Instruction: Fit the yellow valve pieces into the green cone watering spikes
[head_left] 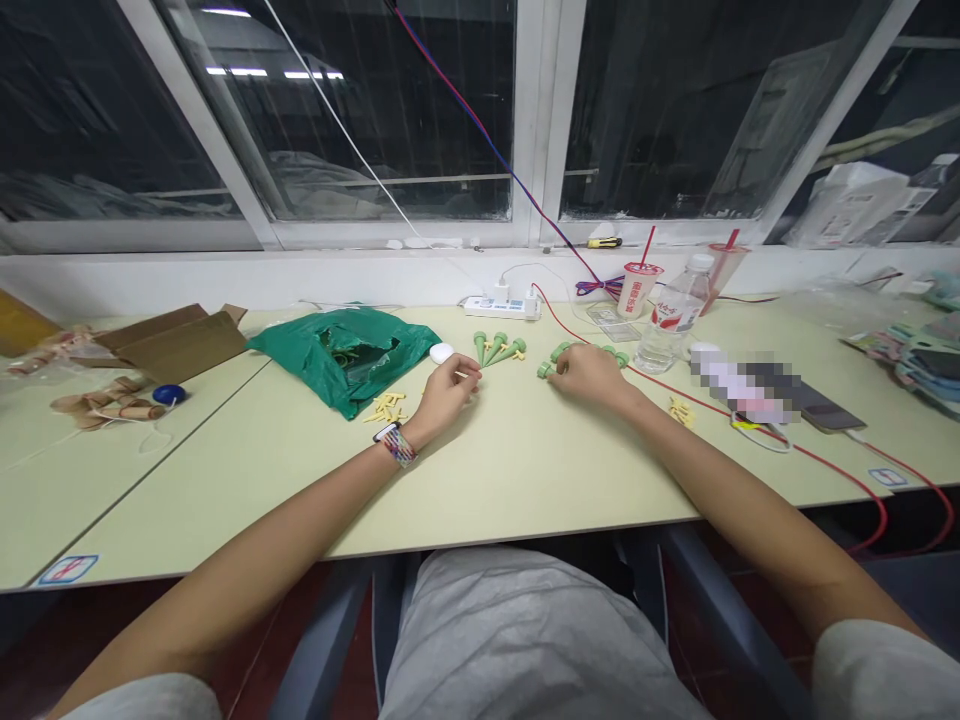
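My left hand hovers over or rests on the table with its fingers loosely bent and slightly apart. Its fingertips are right beside the pointed ends of several green cone-shaped spikes, which lie fanned out; I cannot tell whether they touch. Small yellow pieces lie by the spikes' wide ends. Thumb and fingers of my right hand pinch a small green piece just above the table. More green pieces lie behind that hand, partly hidden by it. Left of my left wrist is a pile of small yellow pieces.
A torn green plastic bag lies at left, near wooden toys and a cardboard piece. At right are a water bottle, drink cups, a red cable, a phone and yellow pieces. A power strip stands behind.
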